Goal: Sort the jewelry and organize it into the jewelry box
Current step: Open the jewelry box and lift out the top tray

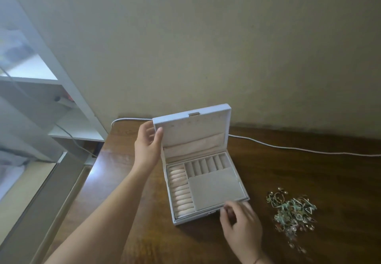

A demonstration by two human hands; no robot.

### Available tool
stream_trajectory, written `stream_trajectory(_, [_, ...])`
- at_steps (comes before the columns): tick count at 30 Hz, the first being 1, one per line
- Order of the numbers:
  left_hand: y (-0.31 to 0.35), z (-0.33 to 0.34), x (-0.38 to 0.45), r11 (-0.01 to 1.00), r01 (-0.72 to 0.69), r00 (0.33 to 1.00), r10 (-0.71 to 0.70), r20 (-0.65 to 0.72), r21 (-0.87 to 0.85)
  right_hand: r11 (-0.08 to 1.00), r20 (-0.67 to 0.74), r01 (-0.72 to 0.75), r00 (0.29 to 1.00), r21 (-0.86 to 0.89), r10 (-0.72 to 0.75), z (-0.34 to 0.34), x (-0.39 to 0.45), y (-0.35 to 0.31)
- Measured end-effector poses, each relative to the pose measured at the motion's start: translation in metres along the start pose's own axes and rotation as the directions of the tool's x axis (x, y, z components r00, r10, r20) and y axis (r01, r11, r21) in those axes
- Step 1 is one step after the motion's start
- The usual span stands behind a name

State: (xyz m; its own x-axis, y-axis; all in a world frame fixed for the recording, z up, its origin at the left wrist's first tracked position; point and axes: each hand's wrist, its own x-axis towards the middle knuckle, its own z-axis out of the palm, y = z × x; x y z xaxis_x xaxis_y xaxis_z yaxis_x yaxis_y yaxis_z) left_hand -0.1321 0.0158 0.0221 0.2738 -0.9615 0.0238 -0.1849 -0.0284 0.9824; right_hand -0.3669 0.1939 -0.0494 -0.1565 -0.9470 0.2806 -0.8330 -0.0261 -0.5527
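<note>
The jewelry box [206, 183] sits open on the dark wooden table [299, 173], its lid [191, 127] standing upright toward the wall. The left hand [147, 142] grips the lid's left edge, thumb on the padded inner face and fingers curled round behind it. The right hand [239, 220] is at the box's near right corner, its fingertips gathered at the front edge of the flat grey panel [216, 191] that covers the large section; whether they already pinch that edge or only touch it is too blurred to tell. To the panel's left runs a column of ring rolls [181, 191], and behind it a row of narrow slots [206, 165]. All appear empty. The jewelry [292, 212] lies in a tangled heap of gold and greenish pieces on the table, well apart to the right of the box.

The step in hand looks like readying the box, probably lifting the grey panel to get at the space beneath. To do it well, the left hand should keep the lid steady so the box does not tip or slide, while the right hand lifts the panel by its edge evenly, not twisting it. The heap will need patient untangling, one piece at a time.
</note>
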Motion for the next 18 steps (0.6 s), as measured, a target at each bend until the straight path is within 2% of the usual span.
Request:
stream_trajectory(3, [-0.012, 0.003, 0.007, 0.998, 0.04, 0.999, -0.04, -0.009, -0.048, 0.993, 0.136, 0.117, 0.984, -0.027, -0.112, -0.01, 0.031, -0.007])
stream_trajectory(5, [-0.021, 0.004, 0.007, 0.998, 0.053, 0.998, -0.052, 0.035, -0.029, 0.986, 0.264, 0.161, 0.954, -0.05, -0.143, -0.01, 0.054, -0.021])
stream_trajectory(8, [-0.038, 0.0, 0.0, 0.993, 0.108, 0.987, -0.112, 0.117, 0.041, 0.976, 0.477, 0.209, 0.865, -0.059, -0.156, 0.001, 0.085, -0.045])
stream_trajectory(10, [-0.049, -0.003, -0.008, 0.983, 0.153, 0.974, -0.168, 0.155, 0.099, 0.974, 0.556, 0.213, 0.82, -0.081, -0.133, 0.014, 0.102, -0.062])
stream_trajectory(12, [-0.056, -0.006, -0.019, 0.973, 0.187, 0.962, -0.209, 0.174, 0.134, 0.963, 0.59, 0.223, 0.802, -0.152, -0.093, 0.03, 0.115, -0.077])
stream_trajectory(14, [-0.065, -0.008, -0.03, 0.966, 0.209, 0.954, -0.236, 0.185, 0.154, 0.932, 0.603, 0.213, 0.798, -0.293, 0.007, 0.047, 0.122, -0.089])
stream_trajectory(18, [-0.08, -0.012, -0.042, 0.963, 0.202, 0.95, -0.236, 0.203, 0.177, 0.863, 0.532, 0.109, 0.823, -0.493, 0.2, 0.068, 0.122, -0.097])
